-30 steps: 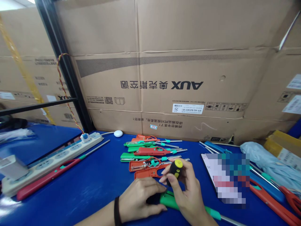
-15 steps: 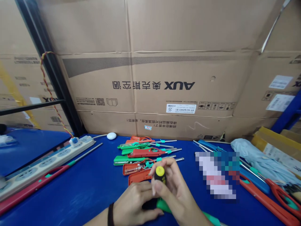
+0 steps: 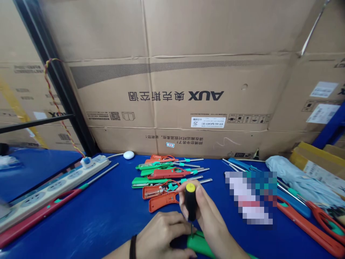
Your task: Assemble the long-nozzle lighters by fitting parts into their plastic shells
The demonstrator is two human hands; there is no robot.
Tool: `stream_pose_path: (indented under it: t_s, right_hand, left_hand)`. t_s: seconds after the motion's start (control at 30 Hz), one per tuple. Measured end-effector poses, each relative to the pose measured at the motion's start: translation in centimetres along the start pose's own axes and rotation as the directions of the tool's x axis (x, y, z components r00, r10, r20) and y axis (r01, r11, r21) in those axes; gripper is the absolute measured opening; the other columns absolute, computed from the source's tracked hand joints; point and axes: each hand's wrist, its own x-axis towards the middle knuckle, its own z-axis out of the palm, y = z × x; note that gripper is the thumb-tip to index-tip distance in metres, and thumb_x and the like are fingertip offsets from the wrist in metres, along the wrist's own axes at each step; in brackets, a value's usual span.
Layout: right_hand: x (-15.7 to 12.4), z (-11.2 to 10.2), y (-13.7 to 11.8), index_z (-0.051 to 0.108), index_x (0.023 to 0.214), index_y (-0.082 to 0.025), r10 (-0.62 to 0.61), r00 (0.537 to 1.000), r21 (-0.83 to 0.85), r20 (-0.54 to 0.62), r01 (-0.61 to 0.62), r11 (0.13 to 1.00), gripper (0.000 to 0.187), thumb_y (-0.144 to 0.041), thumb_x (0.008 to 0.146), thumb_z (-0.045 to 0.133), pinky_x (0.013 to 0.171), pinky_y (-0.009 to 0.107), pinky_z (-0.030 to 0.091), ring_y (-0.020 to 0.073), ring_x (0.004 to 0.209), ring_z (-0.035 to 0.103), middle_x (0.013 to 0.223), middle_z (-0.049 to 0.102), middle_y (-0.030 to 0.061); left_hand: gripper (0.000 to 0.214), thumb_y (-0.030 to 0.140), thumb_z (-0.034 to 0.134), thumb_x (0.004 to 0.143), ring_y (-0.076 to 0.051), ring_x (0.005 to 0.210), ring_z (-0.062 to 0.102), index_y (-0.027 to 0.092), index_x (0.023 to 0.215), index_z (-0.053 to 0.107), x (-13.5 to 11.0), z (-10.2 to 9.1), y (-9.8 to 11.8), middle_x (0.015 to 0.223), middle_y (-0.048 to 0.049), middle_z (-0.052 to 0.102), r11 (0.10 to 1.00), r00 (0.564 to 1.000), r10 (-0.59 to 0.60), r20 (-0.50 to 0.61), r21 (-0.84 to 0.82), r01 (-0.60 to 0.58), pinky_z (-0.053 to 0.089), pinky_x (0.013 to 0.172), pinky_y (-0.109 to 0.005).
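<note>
My right hand (image 3: 208,212) is closed around the black handle of a screwdriver (image 3: 191,208) with a yellow end cap. The screwdriver stands nearly upright, and its thin shaft reaches down to the green gas lighter (image 3: 201,244) below. My left hand (image 3: 164,232), with a dark band at the wrist, is closed at the lighter's left end and steadies it; part of the lighter is hidden by the fingers. Just beyond my hands lies an orange lighter shell half (image 3: 163,202), beside an opened orange lighter (image 3: 155,191) with its inner parts showing.
Several red and green lighters (image 3: 169,174) lie in a row at the back centre. A power strip (image 3: 56,185) and a long red lighter (image 3: 40,215) run along the left. At right are more lighters (image 3: 309,225), a pale blue plastic bag (image 3: 293,180) and a pixelated patch.
The screwdriver has shifted slightly right and upright, and its shaft now shows against the green lighter. My right hand's grip on the handle has turned. The left hand has moved slightly right.
</note>
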Motion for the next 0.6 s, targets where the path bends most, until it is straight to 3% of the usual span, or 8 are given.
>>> stream_pose_path:
  t_s: [0.1,0.17,0.23,0.3,0.37,0.47,0.6]
  right_hand:
    - [0.22,0.14,-0.47,0.047,0.093,-0.026,-0.069,0.997,0.052,0.023,0.068,0.996,0.023,-0.047,0.090,0.055,0.062,0.022,0.044,0.0104,0.065,0.049,0.083,0.053,-0.0025]
    - [0.37,0.18,-0.61,0.044,0.094,-0.028,-0.089,0.996,0.103,-0.013,0.089,0.991,0.024,-0.044,0.087,0.061,0.058,0.020,0.042,0.0083,0.060,0.046,0.083,0.052,-0.0050]
    - [0.40,0.14,-0.60,0.046,0.096,-0.028,-0.058,0.998,0.116,-0.020,0.060,0.992,0.020,-0.048,0.094,0.048,0.056,0.020,0.040,0.0087,0.058,0.043,0.080,0.050,-0.0048]
    - [0.30,0.08,-0.60,0.052,0.098,-0.026,-0.024,1.000,0.075,0.011,0.023,0.997,0.032,-0.052,0.098,0.033,0.062,0.022,0.042,0.0109,0.066,0.046,0.081,0.051,-0.0019]
    - [0.16,0.06,-0.68,0.053,0.099,-0.026,-0.029,0.999,0.035,0.041,0.028,0.999,0.029,-0.050,0.097,0.037,0.069,0.024,0.043,0.0128,0.076,0.050,0.089,0.054,0.0005]
    - [0.05,0.08,-0.83,0.047,0.097,-0.029,-0.107,0.993,0.106,0.043,0.102,0.989,0.021,-0.043,0.088,0.059,0.064,0.024,0.043,0.0105,0.066,0.049,0.093,0.053,-0.0019]
    - [0.14,-0.04,-1.04,0.050,0.099,-0.026,-0.040,0.996,0.176,0.084,0.025,0.984,0.028,-0.053,0.094,0.040,0.062,0.026,0.043,0.0129,0.065,0.047,0.086,0.052,0.0003]
  left_hand:
    - [0.025,0.037,0.066,0.084,-0.018,0.083,0.066,0.017,0.101,0.068,0.07,0.05,-0.07,0.095,-0.0066,0.070,1.000,1.000,0.009,0.004,-0.023,-0.009,0.053,0.077,-0.024]
    - [0.023,0.035,0.067,0.083,-0.017,0.084,0.066,0.017,0.097,0.068,0.16,0.00,-0.08,0.095,-0.0067,0.070,1.000,1.000,0.011,0.009,-0.028,-0.011,0.053,0.077,-0.024]
    - [0.024,0.035,0.069,0.082,-0.017,0.085,0.066,0.017,0.097,0.068,0.23,-0.08,-0.03,0.096,-0.0068,0.070,1.000,1.000,0.003,0.012,-0.023,-0.003,0.053,0.077,-0.023]
    - [0.024,0.034,0.070,0.081,-0.017,0.084,0.066,0.017,0.098,0.068,0.26,-0.14,0.03,0.095,-0.0065,0.070,1.000,1.000,-0.012,-0.001,-0.012,0.012,0.053,0.077,-0.024]
    - [0.023,0.033,0.070,0.080,-0.017,0.082,0.066,0.017,0.096,0.069,0.23,-0.15,0.04,0.094,-0.0060,0.070,1.000,0.999,-0.026,-0.019,-0.006,0.026,0.053,0.076,-0.025]
    - [0.020,0.032,0.069,0.080,-0.018,0.081,0.066,0.017,0.094,0.070,0.16,-0.08,-0.05,0.092,-0.0053,0.071,1.000,0.999,-0.018,-0.038,-0.019,0.018,0.053,0.075,-0.024]
    - [0.023,0.033,0.071,0.078,-0.017,0.082,0.066,0.018,0.096,0.070,0.16,0.02,-0.16,0.092,-0.0050,0.071,1.000,0.999,-0.024,-0.046,-0.002,0.024,0.053,0.075,-0.023]
